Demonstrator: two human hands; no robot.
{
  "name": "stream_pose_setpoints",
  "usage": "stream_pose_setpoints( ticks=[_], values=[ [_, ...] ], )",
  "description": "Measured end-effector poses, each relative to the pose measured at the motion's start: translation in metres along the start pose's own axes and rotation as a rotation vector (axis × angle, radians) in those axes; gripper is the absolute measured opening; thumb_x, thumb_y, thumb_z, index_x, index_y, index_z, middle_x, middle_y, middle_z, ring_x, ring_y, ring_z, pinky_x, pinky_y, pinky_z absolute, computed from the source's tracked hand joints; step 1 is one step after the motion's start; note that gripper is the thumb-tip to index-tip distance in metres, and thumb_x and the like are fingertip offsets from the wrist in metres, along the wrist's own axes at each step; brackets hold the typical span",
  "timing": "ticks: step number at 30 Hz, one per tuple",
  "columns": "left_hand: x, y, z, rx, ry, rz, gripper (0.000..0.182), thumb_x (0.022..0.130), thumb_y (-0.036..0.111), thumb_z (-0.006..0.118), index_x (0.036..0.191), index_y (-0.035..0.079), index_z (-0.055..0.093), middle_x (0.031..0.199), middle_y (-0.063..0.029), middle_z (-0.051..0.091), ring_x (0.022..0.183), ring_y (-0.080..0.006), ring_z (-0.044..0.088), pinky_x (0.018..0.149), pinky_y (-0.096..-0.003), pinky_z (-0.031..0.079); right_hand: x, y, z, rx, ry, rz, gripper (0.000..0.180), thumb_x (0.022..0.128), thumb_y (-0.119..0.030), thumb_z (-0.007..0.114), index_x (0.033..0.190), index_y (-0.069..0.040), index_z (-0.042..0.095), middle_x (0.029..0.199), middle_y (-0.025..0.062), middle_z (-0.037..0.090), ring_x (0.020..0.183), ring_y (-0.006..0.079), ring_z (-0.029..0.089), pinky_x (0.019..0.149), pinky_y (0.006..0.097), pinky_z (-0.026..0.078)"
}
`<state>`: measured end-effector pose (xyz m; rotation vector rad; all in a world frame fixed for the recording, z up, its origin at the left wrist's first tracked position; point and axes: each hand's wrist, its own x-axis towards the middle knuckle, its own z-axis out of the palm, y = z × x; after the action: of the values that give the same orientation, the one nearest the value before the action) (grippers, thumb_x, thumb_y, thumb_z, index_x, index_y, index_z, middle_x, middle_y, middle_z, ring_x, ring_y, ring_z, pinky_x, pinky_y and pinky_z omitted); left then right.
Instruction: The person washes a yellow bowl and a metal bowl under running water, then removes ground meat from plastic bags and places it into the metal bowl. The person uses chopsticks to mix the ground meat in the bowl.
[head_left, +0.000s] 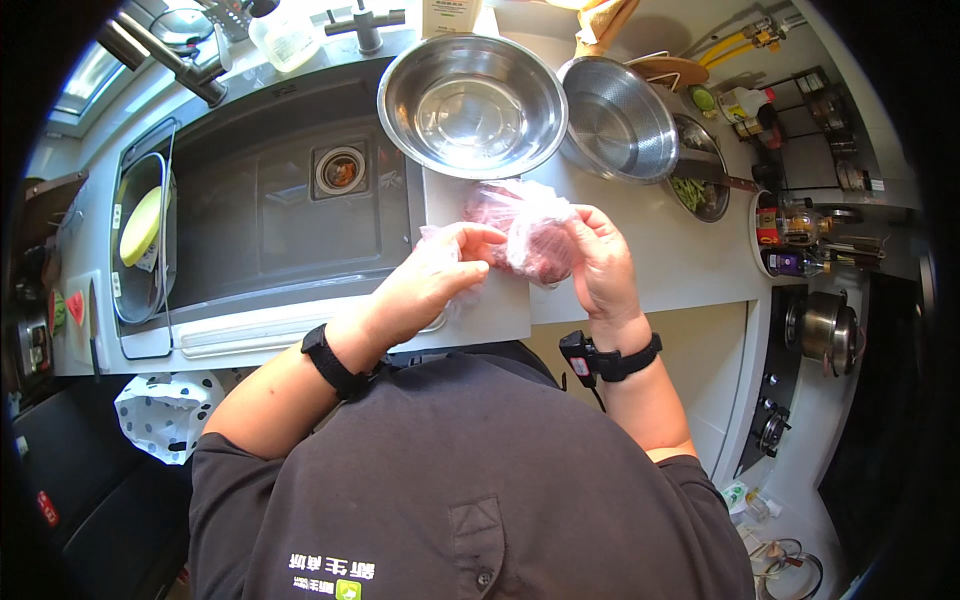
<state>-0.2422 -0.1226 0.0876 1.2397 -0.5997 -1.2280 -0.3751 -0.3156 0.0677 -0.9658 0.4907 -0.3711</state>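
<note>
A clear plastic bag (551, 223) with dark red lumps inside, which look like raw meat, lies on the white counter by the sink. My right hand (604, 259) pinches the bag's gathered plastic at its right side. Left of the bag is my left hand (442, 274), fingers curled and the thumb apart from the index finger. Thin clear plastic (466, 298) shows beneath and behind that hand; whether the hand grips it is hidden. Just beyond the bag stands a wide stainless steel bowl (471, 105), with nothing solid visible inside.
A dark sink (262, 217) with a drain basket (340, 171) lies left, under a faucet (172, 60). Right of the bowl are a perforated steel colander (619, 120) and a bowl of green vegetables (694, 193), a cleaver (712, 171) across it. A pot (825, 334) stands far right.
</note>
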Motion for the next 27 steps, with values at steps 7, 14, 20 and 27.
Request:
stream_pose_setpoints(
  ticks=[7, 14, 20, 27],
  values=[
    [0.002, -0.005, 0.008, 0.256, -0.143, 0.086, 0.047, 0.086, 0.017, 0.064, 0.130, 0.005, 0.053, 0.122, -0.0111, 0.056, 0.117, -0.0212, 0.052, 0.103, -0.0347, 0.041, 0.003, -0.021, -0.017, 0.014, -0.077, 0.018, 0.013, 0.097, -0.009, 0.056, 0.105, 0.000, 0.061, 0.103, 0.0090, 0.067, 0.097, 0.0154, 0.063, 0.091, 0.0302, 0.048],
    [-0.013, 0.023, -0.026, 0.702, -0.177, 0.196, 0.052, 0.077, 0.004, 0.062, 0.128, 0.008, 0.055, 0.125, -0.0151, 0.054, 0.116, -0.0287, 0.053, 0.097, -0.0366, 0.045, -0.002, -0.038, -0.014, 0.080, -0.022, -0.026, 0.012, 0.095, -0.007, 0.059, 0.102, 0.001, 0.063, 0.097, 0.0089, 0.068, 0.089, 0.0143, 0.065, 0.082, 0.0272, 0.052],
    [-0.005, 0.042, -0.012, 0.869, 0.308, 0.556, 0.050, 0.079, 0.015, 0.074, 0.126, 0.007, 0.058, 0.123, -0.0144, 0.056, 0.112, -0.0289, 0.054, 0.095, -0.0383, 0.045, 0.001, -0.047, 0.018, 0.016, -0.167, 0.072, 0.013, 0.095, -0.008, 0.058, 0.103, 0.001, 0.063, 0.095, 0.0083, 0.068, 0.084, 0.0136, 0.065, 0.078, 0.0268, 0.053],
    [0.016, 0.029, -0.008, 0.768, 0.382, 0.648, 0.024, 0.078, 0.006, 0.073, 0.102, 0.004, 0.069, 0.101, -0.0102, 0.066, 0.096, -0.0256, 0.062, 0.085, -0.0357, 0.050, 0.010, -0.030, 0.054, -0.229, -0.334, 0.138, 0.017, 0.098, -0.011, 0.057, 0.108, 0.001, 0.063, 0.096, 0.0051, 0.068, 0.082, 0.0087, 0.063, 0.077, 0.0242, 0.052]
  ],
)
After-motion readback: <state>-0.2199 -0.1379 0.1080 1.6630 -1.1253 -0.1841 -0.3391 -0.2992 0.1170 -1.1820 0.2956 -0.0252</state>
